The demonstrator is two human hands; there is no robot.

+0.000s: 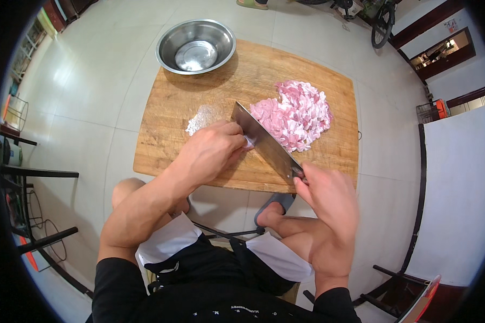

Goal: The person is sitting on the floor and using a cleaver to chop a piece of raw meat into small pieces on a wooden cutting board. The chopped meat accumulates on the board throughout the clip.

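On the wooden cutting board, the right hand grips a cleaver; the left hand pins a meat piece. Pinning fingers should stay curled clear of the edge.

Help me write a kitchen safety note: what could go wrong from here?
The left hand holds a meat piece with its fingers close beside the knife; a slip might cut them. The metal bowl stands at the cutting board's far left corner, so a bump could knock it off.
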